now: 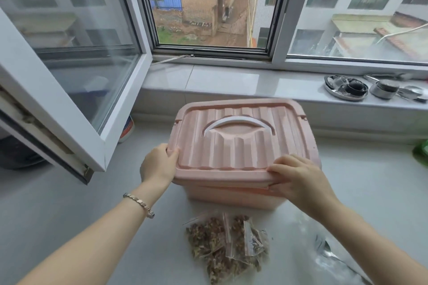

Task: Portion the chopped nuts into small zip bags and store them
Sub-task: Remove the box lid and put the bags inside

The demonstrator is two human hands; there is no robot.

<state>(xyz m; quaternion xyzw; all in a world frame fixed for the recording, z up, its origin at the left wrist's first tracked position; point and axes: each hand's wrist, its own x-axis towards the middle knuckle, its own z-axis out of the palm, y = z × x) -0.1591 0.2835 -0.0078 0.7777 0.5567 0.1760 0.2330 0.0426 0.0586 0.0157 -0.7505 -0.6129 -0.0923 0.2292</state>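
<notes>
Zip bags [227,245] of nuts lie filled at lower centre on the surface [69,203]; left hand [159,164] and right hand [298,176] each grip the pink box lid [238,146]. Portioning looks done, storing is left.

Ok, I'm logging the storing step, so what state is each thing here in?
Pink plastic storage box: standing on the counter, lid on.
Pink ribbed lid: on the box, white handle folded flat.
Clear zip bags of chopped nuts: filled, piled on the counter, outside the box.
Left hand: grips the lid's near left corner.
Right hand: grips the lid's near right corner.
White-framed window sash: swung open.
</notes>
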